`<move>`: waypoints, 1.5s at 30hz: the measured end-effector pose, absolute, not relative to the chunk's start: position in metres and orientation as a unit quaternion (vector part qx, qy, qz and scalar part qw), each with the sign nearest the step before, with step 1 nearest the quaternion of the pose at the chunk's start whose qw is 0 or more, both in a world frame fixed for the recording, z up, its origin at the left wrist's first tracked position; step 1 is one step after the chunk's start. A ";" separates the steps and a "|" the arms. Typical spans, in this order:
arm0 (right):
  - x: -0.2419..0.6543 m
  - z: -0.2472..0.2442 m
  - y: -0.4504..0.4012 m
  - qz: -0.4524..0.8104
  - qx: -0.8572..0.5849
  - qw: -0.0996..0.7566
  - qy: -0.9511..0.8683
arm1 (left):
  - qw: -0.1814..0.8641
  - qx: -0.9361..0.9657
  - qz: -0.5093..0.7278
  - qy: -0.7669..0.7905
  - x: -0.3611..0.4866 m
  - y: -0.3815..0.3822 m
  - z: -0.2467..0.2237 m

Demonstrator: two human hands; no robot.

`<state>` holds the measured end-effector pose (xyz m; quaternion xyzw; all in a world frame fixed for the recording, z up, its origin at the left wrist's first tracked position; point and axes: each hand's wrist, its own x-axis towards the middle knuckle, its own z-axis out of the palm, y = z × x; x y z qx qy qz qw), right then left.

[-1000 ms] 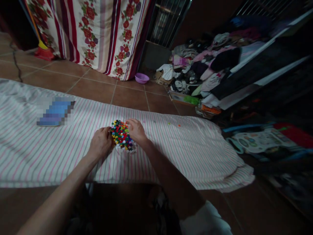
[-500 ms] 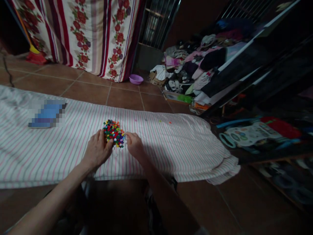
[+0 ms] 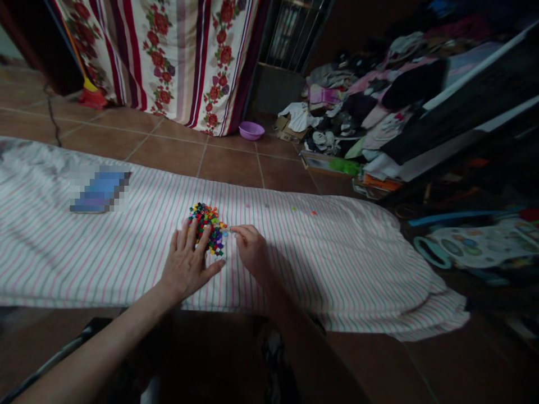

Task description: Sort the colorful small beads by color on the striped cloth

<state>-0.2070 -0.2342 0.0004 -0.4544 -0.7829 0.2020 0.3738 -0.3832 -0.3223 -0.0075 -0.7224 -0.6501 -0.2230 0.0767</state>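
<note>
A heap of small multicoloured pieces (image 3: 205,212), like beads or tiny cubes, lies on a striped cloth (image 3: 126,252). Over the heap's near left part rests my left hand (image 3: 185,266), palm down, fingers spread and covering some pieces. At the heap's right edge my right hand (image 3: 255,252) has its thumb and forefinger pinched together. Whatever is between those fingertips is too small to make out. Beyond my right hand several single pieces sit apart in a loose row, among them a green one (image 3: 293,209) and an orange one (image 3: 314,213).
A blurred blue flat object (image 3: 101,191) lies on the cloth to the left. Past the far edge stand a purple basin (image 3: 251,131) and a red broom (image 3: 93,98) by a floral curtain (image 3: 181,62). Clothes are piled (image 3: 357,101) at the back right.
My left hand's fingers have spread and now reach further over the heap. My right hand stays pinched at the heap's right side. The view has shifted, moving everything rightward in the picture.
</note>
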 end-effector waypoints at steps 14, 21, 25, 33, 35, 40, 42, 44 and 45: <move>-0.224 -0.003 -0.217 0.234 -0.392 0.331 -0.826 | 0.102 -0.744 -0.235 -0.618 -0.361 -0.308 0.004; -0.229 0.005 -0.221 0.281 -0.306 0.365 -0.833 | 0.103 -0.732 -0.253 -0.624 -0.377 -0.305 0.005; -0.230 0.010 -0.221 0.272 -0.305 0.377 -0.831 | 0.094 -0.713 -0.267 -0.642 -0.396 -0.302 0.007; -0.220 0.007 -0.213 0.197 -0.487 0.322 -0.788 | 0.072 -0.696 -0.261 -0.664 -0.403 -0.314 0.002; -0.221 0.006 -0.214 0.209 -0.472 0.310 -0.798 | 0.088 -0.720 -0.240 -0.646 -0.397 -0.320 0.002; -0.232 0.002 -0.219 0.305 -0.406 0.330 -0.796 | 0.088 -0.731 -0.229 -0.636 -0.389 -0.318 0.002; -0.235 0.001 -0.220 0.347 -0.386 0.345 -0.782 | 0.080 -0.721 -0.245 -0.643 -0.390 -0.314 0.000; -0.237 0.002 -0.219 0.365 -0.371 0.357 -0.776 | 0.072 -0.713 -0.265 -0.645 -0.394 -0.311 -0.001; -0.236 0.002 -0.218 0.361 -0.375 0.364 -0.772 | 0.067 -0.711 -0.273 -0.644 -0.396 -0.310 -0.002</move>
